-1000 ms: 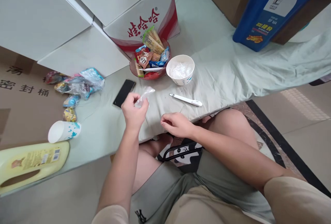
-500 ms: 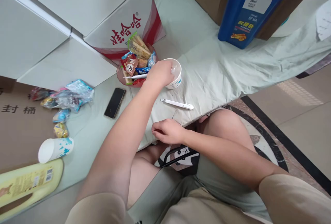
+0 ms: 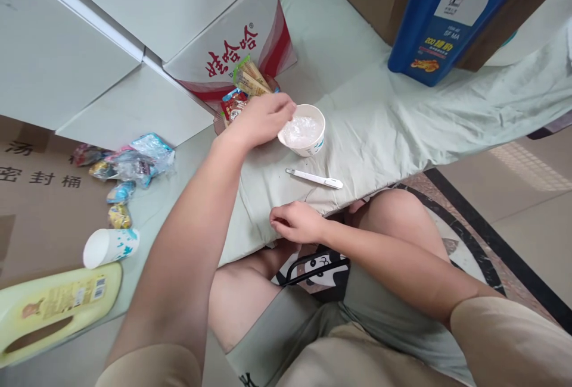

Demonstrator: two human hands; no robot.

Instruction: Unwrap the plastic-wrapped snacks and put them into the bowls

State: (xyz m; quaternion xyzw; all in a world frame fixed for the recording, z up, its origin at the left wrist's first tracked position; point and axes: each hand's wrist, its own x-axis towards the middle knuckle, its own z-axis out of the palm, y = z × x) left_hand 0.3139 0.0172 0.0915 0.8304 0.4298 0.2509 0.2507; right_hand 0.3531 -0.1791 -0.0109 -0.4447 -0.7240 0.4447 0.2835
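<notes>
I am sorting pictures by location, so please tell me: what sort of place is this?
Perhaps a corner of a home or a storeroom; I cannot tell which. A printed carton, a blue jug and a paper cup share one cloth-covered surface.

Crinkled, glossy clear plastic film [image 3: 305, 128] sits in a matt paper cup [image 3: 309, 150] beside the left hand [image 3: 270, 116]; just beyond the right hand [image 3: 298, 222], a smooth white plastic cutter [image 3: 316, 178] lies on creased matt cloth [image 3: 357, 116].

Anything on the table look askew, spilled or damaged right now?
No spill or damage stands out. The paper cup by the yellow jug appears tilted, but the angle leaves unclear whether it's tipped; the pale green cloth is rumpled.
</notes>
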